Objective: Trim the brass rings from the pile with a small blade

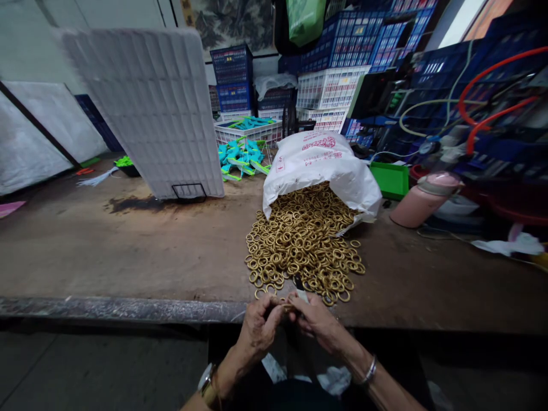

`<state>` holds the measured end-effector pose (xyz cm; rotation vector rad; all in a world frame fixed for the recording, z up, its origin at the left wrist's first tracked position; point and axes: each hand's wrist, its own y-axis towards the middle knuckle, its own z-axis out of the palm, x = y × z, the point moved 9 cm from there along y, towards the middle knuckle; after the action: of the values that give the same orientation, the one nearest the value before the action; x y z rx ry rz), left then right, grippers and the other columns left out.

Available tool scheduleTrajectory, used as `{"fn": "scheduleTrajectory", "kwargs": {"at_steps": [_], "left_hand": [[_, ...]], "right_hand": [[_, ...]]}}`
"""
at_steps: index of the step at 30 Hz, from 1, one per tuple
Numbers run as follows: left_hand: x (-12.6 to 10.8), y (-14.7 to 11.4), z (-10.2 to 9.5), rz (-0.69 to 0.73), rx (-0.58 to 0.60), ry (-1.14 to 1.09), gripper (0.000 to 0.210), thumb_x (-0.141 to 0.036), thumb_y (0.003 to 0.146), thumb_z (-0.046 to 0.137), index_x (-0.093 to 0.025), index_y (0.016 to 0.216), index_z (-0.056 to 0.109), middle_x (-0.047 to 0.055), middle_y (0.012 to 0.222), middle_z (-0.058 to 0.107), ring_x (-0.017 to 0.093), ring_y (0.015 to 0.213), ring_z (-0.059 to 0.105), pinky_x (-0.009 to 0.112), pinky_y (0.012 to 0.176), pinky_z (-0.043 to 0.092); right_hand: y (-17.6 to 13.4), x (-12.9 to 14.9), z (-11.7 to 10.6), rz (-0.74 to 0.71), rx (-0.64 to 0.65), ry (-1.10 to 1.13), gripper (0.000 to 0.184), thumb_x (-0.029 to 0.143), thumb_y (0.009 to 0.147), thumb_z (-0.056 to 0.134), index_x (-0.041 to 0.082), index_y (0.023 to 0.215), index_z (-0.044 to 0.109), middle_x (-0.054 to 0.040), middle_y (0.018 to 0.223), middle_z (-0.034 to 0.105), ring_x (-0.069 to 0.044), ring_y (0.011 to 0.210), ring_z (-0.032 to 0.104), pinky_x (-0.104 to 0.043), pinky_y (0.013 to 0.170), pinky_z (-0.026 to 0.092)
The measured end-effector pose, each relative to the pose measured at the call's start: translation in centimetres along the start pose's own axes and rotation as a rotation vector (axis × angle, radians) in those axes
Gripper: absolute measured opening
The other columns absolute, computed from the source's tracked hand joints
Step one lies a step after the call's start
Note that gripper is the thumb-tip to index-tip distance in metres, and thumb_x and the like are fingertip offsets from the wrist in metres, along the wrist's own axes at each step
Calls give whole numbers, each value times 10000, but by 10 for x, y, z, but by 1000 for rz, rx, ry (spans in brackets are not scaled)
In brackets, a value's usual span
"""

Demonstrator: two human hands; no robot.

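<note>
At the front edge of the table, my two hands meet in front of a heap of gold-coloured rings (299, 245). My left hand (259, 328) is closed, pinching a gold ring (287, 307) between thumb and fingers. My right hand (321, 325) is closed close beside it, its fingertips near the same ring. From its grip sticks up a thin tool (302, 295) with a pale part and a dark end; its exact kind is unclear. The rings spill out of a white sack (317, 160) with red print, lying on its side with its mouth towards me.
A pale ribbed panel (149, 114) stands on a black wire stand (188, 191) at left. Turquoise and green plastic pieces (242, 157) lie behind. To the right are a pink bottle (423, 200), a green tray (389, 180) and orange hoses (471, 128). Stacked crates (329, 88) fill the back.
</note>
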<state>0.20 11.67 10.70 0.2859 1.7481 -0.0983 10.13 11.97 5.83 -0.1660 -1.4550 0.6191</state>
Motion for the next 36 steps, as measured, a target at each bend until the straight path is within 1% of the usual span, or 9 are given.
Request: {"fn": "scheduleTrajectory", "kwargs": {"at_steps": [3, 7, 12, 15, 20, 24, 28, 31, 36], "left_hand": [[-4, -1, -3, 43, -46, 76, 177, -241, 818, 467, -166, 723, 596, 26, 653, 613, 137, 602, 531, 229, 599, 394], [0, -1, 0, 29, -34, 34, 180, -267, 818, 470, -163, 729, 587, 30, 680, 607, 139, 637, 537, 232, 622, 398], [24, -3, 11, -246, 33, -212, 266, -410, 799, 472, -163, 710, 511, -40, 503, 494, 71, 395, 391, 187, 411, 289], [26, -5, 19, -330, 89, -349, 324, -474, 775, 480, -163, 686, 482, -49, 491, 478, 48, 348, 347, 179, 381, 257], [25, -10, 23, -385, 71, -501, 362, -509, 726, 539, -149, 724, 503, -51, 534, 476, 36, 376, 353, 166, 396, 289], [24, -9, 20, -348, 11, -549, 346, -498, 734, 542, -162, 707, 469, -59, 532, 464, 37, 375, 350, 166, 395, 313], [24, -8, 18, -325, -16, -518, 339, -492, 744, 534, -159, 723, 473, -57, 534, 464, 34, 377, 348, 164, 396, 307], [25, -8, 17, -332, -26, -491, 336, -488, 732, 546, -163, 707, 463, -54, 535, 471, 36, 383, 356, 164, 398, 299], [24, -11, 16, -340, -48, -466, 312, -458, 745, 538, -166, 677, 451, -66, 504, 446, 34, 370, 341, 160, 380, 285]], "right_hand": [[3, 11, -6, -152, -82, -165, 376, 525, 735, 441, 179, 591, 466, 69, 451, 398, -36, 356, 263, -181, 351, 213], [-2, 31, -8, -328, -167, -311, 282, 429, 701, 511, 177, 579, 476, 41, 528, 452, -83, 523, 384, -200, 492, 331], [-3, 32, -8, -341, -196, -381, 230, 378, 714, 475, 173, 610, 484, 38, 576, 459, -97, 572, 398, -217, 552, 345], [-2, 30, -8, -351, -184, -376, 213, 361, 716, 471, 175, 614, 485, 38, 578, 468, -99, 571, 411, -220, 561, 349], [-3, 31, -9, -365, -188, -358, 227, 348, 759, 414, 186, 609, 466, 33, 553, 474, -103, 535, 424, -221, 537, 354], [-10, 35, -16, -429, -298, -624, 241, 330, 805, 346, 199, 636, 457, 19, 568, 483, -120, 550, 444, -230, 541, 345], [-18, 35, 1, -533, -228, -942, 139, 138, 725, 352, 204, 704, 472, 1, 643, 543, -132, 594, 487, -235, 572, 336], [-22, 34, 11, -542, -198, -1050, 206, 67, 655, 342, 200, 738, 476, -18, 705, 584, -143, 639, 528, -236, 584, 334], [-18, 32, 10, -513, -229, -1180, 244, 52, 661, 344, 198, 782, 498, -18, 686, 605, -147, 622, 547, -239, 550, 295]]}}
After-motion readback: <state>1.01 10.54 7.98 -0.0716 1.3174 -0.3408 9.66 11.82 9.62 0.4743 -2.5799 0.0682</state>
